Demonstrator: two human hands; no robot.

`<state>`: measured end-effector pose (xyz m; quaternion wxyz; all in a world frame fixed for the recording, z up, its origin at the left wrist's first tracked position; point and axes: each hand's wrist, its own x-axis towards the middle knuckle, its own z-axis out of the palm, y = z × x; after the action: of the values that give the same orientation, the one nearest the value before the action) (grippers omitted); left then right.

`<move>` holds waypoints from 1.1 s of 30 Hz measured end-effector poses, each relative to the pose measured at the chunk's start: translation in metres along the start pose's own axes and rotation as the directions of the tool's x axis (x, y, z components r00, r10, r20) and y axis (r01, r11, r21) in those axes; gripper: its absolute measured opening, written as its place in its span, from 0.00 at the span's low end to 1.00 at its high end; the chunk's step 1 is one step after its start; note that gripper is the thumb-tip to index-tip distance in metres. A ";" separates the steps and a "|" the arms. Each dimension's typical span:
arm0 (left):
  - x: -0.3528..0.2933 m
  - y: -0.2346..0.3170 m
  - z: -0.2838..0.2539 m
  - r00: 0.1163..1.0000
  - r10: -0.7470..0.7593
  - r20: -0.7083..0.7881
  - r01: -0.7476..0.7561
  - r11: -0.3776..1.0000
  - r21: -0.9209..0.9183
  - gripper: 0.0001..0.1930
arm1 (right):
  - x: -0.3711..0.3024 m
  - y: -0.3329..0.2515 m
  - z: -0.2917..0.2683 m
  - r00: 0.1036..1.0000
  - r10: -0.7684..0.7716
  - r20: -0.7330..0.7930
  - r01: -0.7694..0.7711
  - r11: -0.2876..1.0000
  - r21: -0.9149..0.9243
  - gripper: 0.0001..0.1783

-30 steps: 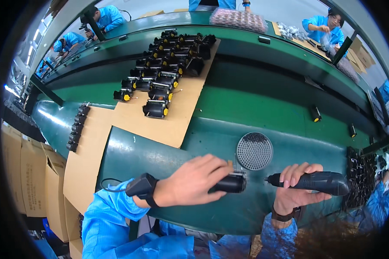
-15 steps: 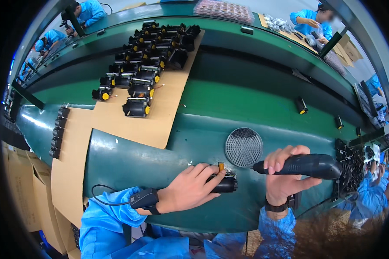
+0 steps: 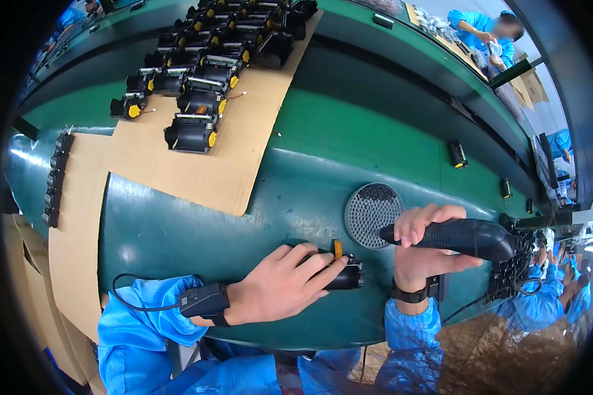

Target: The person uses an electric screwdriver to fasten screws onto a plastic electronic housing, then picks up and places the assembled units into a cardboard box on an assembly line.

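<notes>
Green bench [image 3: 290,197], cardboard [image 3: 244,158] on it. From here: left hand [image 3: 280,283] palm down, gripping the part [image 3: 350,278]; right hand [image 3: 420,253] wrapped round the driver [image 3: 468,238]. Driver points left, tip over the dish [image 3: 366,222], contact unclear. Part lies on the bench between the hands, orange tab [image 3: 338,249] at its far side.

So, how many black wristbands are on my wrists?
2: a black wristband with a boxy module on your left wrist; another below your right hand, holding the black power tool.
</notes>
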<state>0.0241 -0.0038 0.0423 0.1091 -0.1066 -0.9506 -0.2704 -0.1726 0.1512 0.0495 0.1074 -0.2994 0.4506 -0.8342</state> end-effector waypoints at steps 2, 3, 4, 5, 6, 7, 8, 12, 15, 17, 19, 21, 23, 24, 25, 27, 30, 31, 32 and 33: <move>0.000 0.000 0.000 1.000 -0.009 -0.001 0.009 1.000 -0.017 0.32 | 0.000 0.001 0.000 1.000 -0.001 0.008 0.001 1.000 -0.003 0.51; -0.001 -0.001 0.001 1.000 -0.010 -0.002 0.010 1.000 -0.017 0.32 | 0.001 0.001 0.000 1.000 0.000 0.010 0.000 1.000 -0.003 0.51; -0.002 -0.002 0.003 1.000 -0.010 -0.008 0.010 0.999 -0.034 0.32 | 0.001 0.001 0.000 1.000 0.004 0.002 -0.004 1.000 -0.003 0.51; -0.002 -0.003 0.005 1.000 -0.010 -0.014 0.009 0.999 -0.052 0.31 | 0.001 0.001 0.000 1.000 0.008 -0.006 -0.008 1.000 -0.004 0.51; -0.002 -0.003 0.005 1.000 -0.010 -0.015 0.009 0.999 -0.051 0.31 | 0.001 0.001 0.000 1.000 0.007 -0.005 -0.007 1.000 -0.004 0.51; -0.002 -0.003 0.004 1.000 -0.004 -0.009 0.004 0.999 -0.045 0.31 | 0.000 0.001 0.000 1.000 0.014 -0.023 -0.014 1.000 -0.001 0.52; -0.002 -0.003 0.004 1.000 0.000 -0.004 -0.001 0.999 -0.040 0.31 | 0.000 0.001 0.000 0.999 0.021 -0.041 -0.021 1.000 0.002 0.54; 0.000 -0.003 0.003 1.000 -0.001 0.006 0.001 0.999 -0.041 0.31 | 0.000 0.001 0.000 0.999 0.018 -0.034 -0.017 1.000 0.020 0.54; 0.000 -0.003 0.004 1.000 -0.002 0.016 0.003 0.999 -0.033 0.31 | -0.001 0.002 -0.002 0.999 0.021 -0.038 -0.021 1.000 -0.002 0.54; 0.000 -0.002 0.004 1.000 -0.020 0.019 0.021 0.997 -0.068 0.34 | 0.000 0.003 -0.003 0.999 0.029 -0.028 -0.029 1.000 0.000 0.54; -0.001 -0.001 0.004 0.999 -0.031 0.032 0.033 0.997 -0.067 0.34 | -0.001 0.005 -0.004 1.000 0.025 0.002 -0.025 0.999 -0.026 0.54; -0.001 -0.001 0.003 0.998 -0.043 0.040 0.045 0.997 -0.064 0.33 | 0.000 0.005 -0.001 0.999 0.020 0.038 -0.018 0.998 -0.053 0.54; -0.002 -0.002 0.005 0.999 -0.039 0.027 0.040 0.998 -0.047 0.32 | -0.001 0.002 0.004 0.998 -0.002 -0.055 -0.003 0.996 -0.089 0.52; -0.002 -0.003 0.005 0.999 -0.048 0.023 0.049 0.998 -0.047 0.32 | -0.001 -0.002 0.005 0.999 0.004 -0.048 -0.008 0.996 -0.087 0.52; -0.003 -0.006 0.004 0.999 -0.029 0.015 0.030 0.998 -0.049 0.31 | 0.000 -0.008 0.006 0.999 -0.034 -0.033 0.033 0.999 -0.016 0.51; -0.004 -0.006 0.003 1.000 -0.029 -0.003 0.028 0.998 -0.056 0.30 | -0.002 -0.025 0.012 0.995 -0.098 -0.022 0.100 0.992 0.073 0.48; -0.004 -0.006 0.003 1.000 -0.020 -0.010 0.020 0.999 -0.034 0.29 | -0.016 -0.044 0.022 0.995 -0.077 0.066 0.067 0.988 0.136 0.45; -0.005 -0.006 0.004 1.000 -0.025 -0.016 0.025 0.999 -0.038 0.29 | -0.022 -0.045 0.028 0.996 -0.059 0.068 0.048 0.987 0.156 0.43; -0.005 -0.007 0.005 1.000 -0.020 -0.022 0.019 0.999 -0.051 0.28 | -0.024 -0.046 0.022 0.982 -0.043 0.184 0.016 0.989 0.145 0.43; -0.005 -0.008 0.007 1.000 -0.020 -0.024 0.019 0.998 -0.059 0.28 | -0.025 -0.040 0.019 0.969 -0.060 0.241 0.021 0.987 0.162 0.44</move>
<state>0.0256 -0.0079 0.0314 0.1151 -0.0972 -0.9418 -0.3005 -0.1374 0.1723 0.0801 0.1686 -0.3997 0.3600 -0.8260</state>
